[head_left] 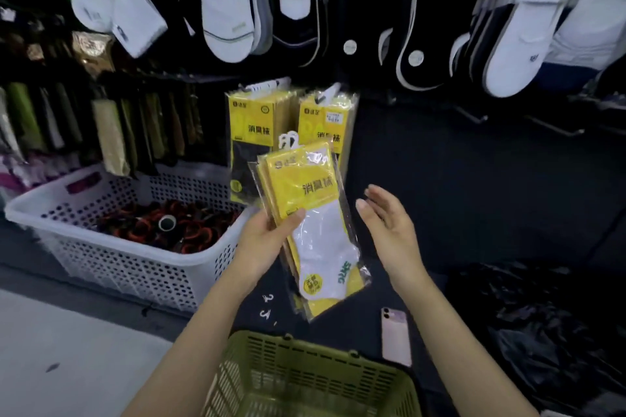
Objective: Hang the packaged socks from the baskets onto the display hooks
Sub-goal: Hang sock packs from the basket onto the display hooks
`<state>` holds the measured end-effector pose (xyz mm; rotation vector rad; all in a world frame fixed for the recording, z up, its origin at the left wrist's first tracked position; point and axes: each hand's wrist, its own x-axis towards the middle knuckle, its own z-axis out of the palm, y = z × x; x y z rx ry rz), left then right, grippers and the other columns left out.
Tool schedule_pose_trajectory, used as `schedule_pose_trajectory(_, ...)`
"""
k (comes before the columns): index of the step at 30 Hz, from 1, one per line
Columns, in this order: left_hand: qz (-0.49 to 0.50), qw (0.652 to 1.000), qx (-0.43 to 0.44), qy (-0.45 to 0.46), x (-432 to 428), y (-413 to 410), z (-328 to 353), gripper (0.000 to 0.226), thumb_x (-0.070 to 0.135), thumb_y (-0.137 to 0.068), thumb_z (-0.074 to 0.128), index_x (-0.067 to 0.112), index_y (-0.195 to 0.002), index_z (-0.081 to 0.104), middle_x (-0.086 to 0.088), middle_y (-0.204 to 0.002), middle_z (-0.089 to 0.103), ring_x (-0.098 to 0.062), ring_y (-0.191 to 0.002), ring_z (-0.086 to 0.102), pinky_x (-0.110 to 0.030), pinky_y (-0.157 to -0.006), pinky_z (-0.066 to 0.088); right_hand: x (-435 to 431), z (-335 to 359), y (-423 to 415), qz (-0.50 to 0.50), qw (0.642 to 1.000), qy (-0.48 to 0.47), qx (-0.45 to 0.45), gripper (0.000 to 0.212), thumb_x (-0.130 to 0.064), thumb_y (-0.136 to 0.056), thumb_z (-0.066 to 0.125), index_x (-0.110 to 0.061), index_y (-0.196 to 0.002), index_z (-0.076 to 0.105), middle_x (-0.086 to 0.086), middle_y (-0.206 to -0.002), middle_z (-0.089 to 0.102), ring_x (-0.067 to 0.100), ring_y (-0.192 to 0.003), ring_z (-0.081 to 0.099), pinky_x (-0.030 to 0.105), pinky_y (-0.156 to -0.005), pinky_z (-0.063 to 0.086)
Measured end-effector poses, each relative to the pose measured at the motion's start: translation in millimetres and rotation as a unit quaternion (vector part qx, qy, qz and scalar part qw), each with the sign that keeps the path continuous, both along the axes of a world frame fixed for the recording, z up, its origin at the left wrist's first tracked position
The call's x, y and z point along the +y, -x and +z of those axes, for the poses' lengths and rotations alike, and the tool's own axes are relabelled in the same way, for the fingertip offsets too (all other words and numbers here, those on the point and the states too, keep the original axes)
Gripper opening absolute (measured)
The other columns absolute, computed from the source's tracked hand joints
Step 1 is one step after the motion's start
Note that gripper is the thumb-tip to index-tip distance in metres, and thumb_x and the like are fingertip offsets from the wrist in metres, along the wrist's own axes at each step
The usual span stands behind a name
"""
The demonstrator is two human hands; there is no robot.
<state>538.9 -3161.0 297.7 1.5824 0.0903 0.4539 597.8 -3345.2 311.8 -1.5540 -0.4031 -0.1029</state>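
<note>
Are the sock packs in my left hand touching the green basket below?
Apart. The head view shows a strip of dark floor between the lower edge of the sock packs, gripped by the left hand, and the rim of the green basket.

At centre frame the left hand [267, 240] grips a stack of yellow sock packets [311, 230], thumb on the front. The right hand [389, 230] hovers just beside them, fingers [376, 195] straight, palm facing the stack. Behind, two bundles of yellow packets [291, 122] hang on hooks. A green basket [305, 379] sits at bottom centre, a white basket [111, 247] at left, a pink phone [395, 335] lower right.
</note>
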Motion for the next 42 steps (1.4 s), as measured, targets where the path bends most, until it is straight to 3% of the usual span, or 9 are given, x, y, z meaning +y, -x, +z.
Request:
schedule_pose_trajectory(5,-0.021,1.000,-0.005,0.004,3,-3,18,0.031,0.029,-0.084,0.067,0.021,-0.114,0.066,0.008,-0.110,0.072,-0.013,-0.106,0.066,-0.036,-0.096,0.049,20,33,-3,0.031,0.998,-0.029,-0.054,0.025,-0.021,-0.083,0.070,-0.023,-0.108,0.065,-0.006,-0.105,0.069,0.001,-0.098,0.065,0.014,-0.079,0.051)
schedule_pose_trajectory(10,-0.010,0.999,-0.022,0.024,15,-5,30,0.047,0.040,-0.066,0.076,0.024,-0.109,0.068,0.010,-0.100,0.074,-0.007,-0.094,0.069,-0.015,-0.071,0.053,32,40,-6,0.050,0.996,-0.069,-0.009,0.045,-0.037,-0.070,0.074,-0.016,-0.109,0.064,0.002,-0.101,0.071,0.012,-0.096,0.068,0.023,-0.083,0.054)
schedule_pose_trajectory(18,0.011,1.000,-0.017,-0.018,33,-23,37,0.034,0.059,-0.067,0.063,0.031,-0.085,0.072,0.017,-0.080,0.074,0.003,-0.072,0.068,-0.004,-0.057,0.045,46,42,-24,0.064,0.989,-0.112,0.075,0.021,-0.023,-0.088,0.065,-0.005,-0.098,0.065,0.006,-0.088,0.075,0.015,-0.075,0.071,0.024,-0.058,0.054)
schedule_pose_trajectory(21,0.034,0.999,-0.008,-0.042,51,-35,36,0.052,0.067,-0.073,0.054,0.015,-0.077,0.061,0.002,-0.073,0.060,-0.011,-0.066,0.055,-0.020,-0.068,0.040,49,42,-38,0.039,0.986,-0.137,0.090,0.017,-0.022,-0.089,0.063,-0.006,-0.096,0.062,0.007,-0.086,0.075,0.018,-0.076,0.071,0.027,-0.063,0.056)
schedule_pose_trajectory(23,0.053,0.997,-0.020,-0.060,64,-39,39,0.045,0.066,-0.076,0.054,0.022,-0.078,0.055,-0.002,-0.075,0.052,-0.011,-0.071,0.050,-0.027,-0.070,0.038,49,44,-50,0.011,0.986,-0.142,0.092,0.016,-0.023,-0.090,0.063,-0.008,-0.097,0.063,0.007,-0.087,0.075,0.019,-0.078,0.072,0.030,-0.068,0.058)
schedule_pose_trajectory(25,0.091,0.991,-0.041,-0.084,76,-40,46,0.037,0.062,-0.079,0.054,0.035,-0.055,0.047,0.009,-0.054,0.042,-0.006,-0.052,0.042,-0.015,-0.055,0.035,48,47,-62,-0.014,0.986,-0.145,0.085,0.016,-0.023,-0.090,0.064,-0.010,-0.098,0.063,0.006,-0.087,0.076,0.019,-0.080,0.073,0.031,-0.070,0.058)
schedule_pose_trajectory(28,0.147,0.980,-0.063,-0.117,94,-42,58,0.054,0.055,-0.083,0.054,0.030,-0.039,0.035,0.008,-0.038,0.026,-0.003,-0.035,0.027,-0.011,-0.039,0.022,51,51,-81,-0.047,0.988,-0.131,0.063,0.015,-0.022,-0.089,0.065,-0.009,-0.096,0.063,0.010,-0.086,0.075,0.024,-0.084,0.071,0.038,-0.078,0.055)
schedule_pose_trajectory(38,0.180,0.973,-0.073,-0.122,120,-49,69,0.057,0.057,-0.085,0.054,0.030,-0.038,0.035,0.009,-0.041,0.026,-0.004,-0.039,0.027,-0.024,-0.048,0.027,88,50,-117,-0.074,0.996,-0.058,0.005,0.016,-0.022,-0.090,0.065,-0.007,-0.086,0.060,0.025,-0.087,0.069,0.025,-0.072,0.060,0.042,-0.070,0.050)
schedule_pose_trajectory(42,0.174,0.975,-0.081,-0.115,113,-49,69,0.054,0.057,-0.084,0.053,0.032,-0.038,0.039,0.010,-0.040,0.028,-0.002,-0.038,0.029,-0.013,-0.042,0.027,97,43,-134,-0.098,0.992,-0.068,0.042,0.028,-0.022,-0.089,0.066,0.005,-0.090,0.058,0.032,-0.086,0.063,0.037,-0.073,0.058,0.044,-0.073,0.051)
